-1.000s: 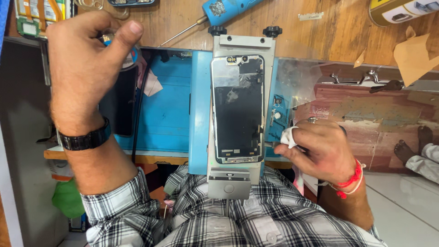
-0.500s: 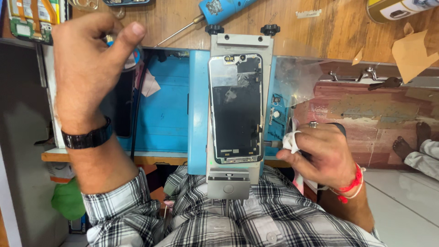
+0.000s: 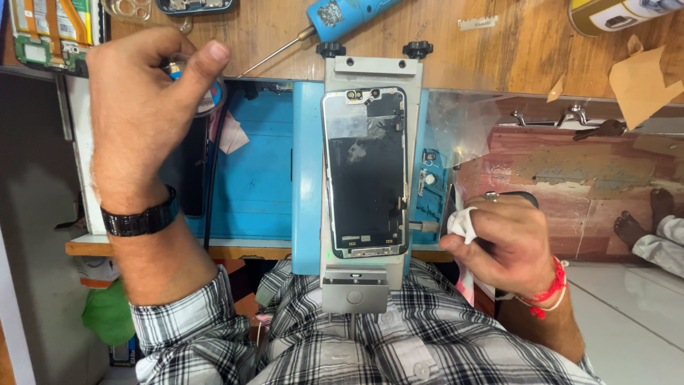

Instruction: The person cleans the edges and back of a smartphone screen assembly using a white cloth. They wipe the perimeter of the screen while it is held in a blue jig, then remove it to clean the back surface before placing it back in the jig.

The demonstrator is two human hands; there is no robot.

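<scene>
A phone display panel [image 3: 367,171], dark with foil patches, lies clamped in a grey metal fixture [image 3: 370,68] on a blue work mat [image 3: 256,178]. My left hand [image 3: 139,114], with a black watch on the wrist, is raised over the mat's left side. It pinches a small round blue-and-white object [image 3: 210,96], mostly hidden by the fingers. My right hand [image 3: 509,239], with a red thread on the wrist, grips a wad of white cloth [image 3: 462,222] just right of the fixture's lower edge.
A blue-handled screwdriver [image 3: 342,14] lies on the wooden bench behind the fixture. Phone parts and flex cables [image 3: 50,28] sit at the far left, and a yellow can [image 3: 620,13] at the far right. Small screws and brackets [image 3: 427,175] lie right of the panel.
Almost nothing. My left hand has drifted slightly right while staying raised, and my right hand keeps the cloth beside the fixture.
</scene>
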